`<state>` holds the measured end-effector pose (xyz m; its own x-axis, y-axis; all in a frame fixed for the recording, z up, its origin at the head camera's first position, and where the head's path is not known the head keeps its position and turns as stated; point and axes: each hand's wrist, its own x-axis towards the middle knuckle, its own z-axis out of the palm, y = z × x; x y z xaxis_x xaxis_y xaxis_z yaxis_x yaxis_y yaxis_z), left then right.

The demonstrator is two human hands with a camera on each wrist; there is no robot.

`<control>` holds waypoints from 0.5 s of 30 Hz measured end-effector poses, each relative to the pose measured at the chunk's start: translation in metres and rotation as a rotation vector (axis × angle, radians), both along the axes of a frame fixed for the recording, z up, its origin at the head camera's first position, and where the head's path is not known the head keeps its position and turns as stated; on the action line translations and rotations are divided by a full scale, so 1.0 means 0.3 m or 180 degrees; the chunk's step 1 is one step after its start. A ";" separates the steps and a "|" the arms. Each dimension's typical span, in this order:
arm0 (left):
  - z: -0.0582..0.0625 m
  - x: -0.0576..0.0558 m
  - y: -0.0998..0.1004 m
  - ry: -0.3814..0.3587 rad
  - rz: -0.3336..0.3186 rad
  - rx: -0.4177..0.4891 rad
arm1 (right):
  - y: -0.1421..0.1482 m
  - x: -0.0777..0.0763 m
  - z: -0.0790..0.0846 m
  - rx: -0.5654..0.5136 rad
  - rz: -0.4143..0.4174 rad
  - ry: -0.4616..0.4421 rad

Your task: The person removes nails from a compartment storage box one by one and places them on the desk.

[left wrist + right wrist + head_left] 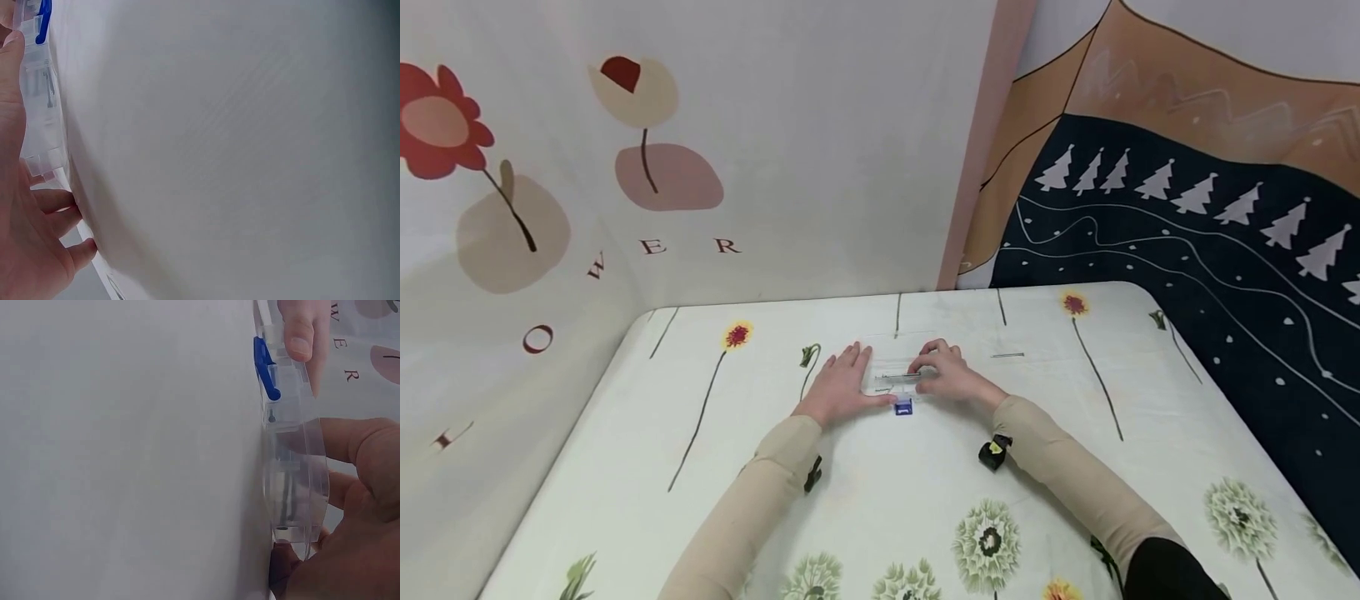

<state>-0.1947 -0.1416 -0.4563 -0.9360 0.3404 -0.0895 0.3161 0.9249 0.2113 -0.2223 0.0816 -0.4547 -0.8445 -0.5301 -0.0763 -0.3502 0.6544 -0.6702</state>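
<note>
A clear plastic box [881, 368] with a blue latch [903, 407] on its near side sits on the table. Thin metal rods [898, 377] show inside it. My left hand [841, 385] lies flat along its left side, fingers straight. The left thumb [301, 344] rests at the box edge beside the latch. My right hand [951, 375] reaches over the right part with curled fingers. Through the clear wall, a right fingertip [299, 441] shows. One rod's end meets the right fingers, but I cannot tell whether they pinch it.
Another thin metal rod [1007, 355] lies on the table right of the box. A white flower-print cloth [880, 492] covers the table. Printed fabric [820, 150] hangs behind and to the left; a dark tree-print cloth [1225, 250] hangs at the right.
</note>
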 end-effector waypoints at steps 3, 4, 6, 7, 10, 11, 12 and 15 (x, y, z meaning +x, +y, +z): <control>0.003 0.003 0.000 -0.0005 -0.0002 -0.0012 | 0.001 0.002 -0.003 -0.0007 -0.0024 0.0000; 0.003 0.003 0.000 -0.0011 0.0000 -0.0028 | 0.003 0.003 -0.003 -0.0043 -0.0033 -0.0011; 0.005 0.004 -0.001 -0.0020 0.0004 -0.0028 | 0.006 0.004 -0.005 -0.0140 -0.0056 -0.0040; 0.006 0.004 -0.001 -0.0030 0.0009 -0.0036 | 0.008 0.004 -0.005 -0.0203 -0.0074 -0.0058; 0.007 0.002 -0.002 -0.0049 0.0017 -0.0032 | 0.011 0.005 -0.006 -0.0342 -0.0148 -0.0128; 0.007 0.002 -0.002 -0.0050 0.0013 -0.0023 | 0.012 0.004 -0.005 -0.0378 -0.0171 -0.0146; 0.006 0.002 -0.001 -0.0050 0.0007 -0.0025 | 0.012 0.003 -0.005 -0.0409 -0.0188 -0.0160; 0.002 0.002 -0.001 -0.0050 0.0012 -0.0034 | 0.013 0.001 -0.005 -0.0488 -0.0223 -0.0186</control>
<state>-0.1941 -0.1418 -0.4557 -0.9357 0.3358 -0.1079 0.3093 0.9283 0.2064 -0.2222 0.0853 -0.4561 -0.8762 -0.4794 -0.0491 -0.2650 0.5645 -0.7817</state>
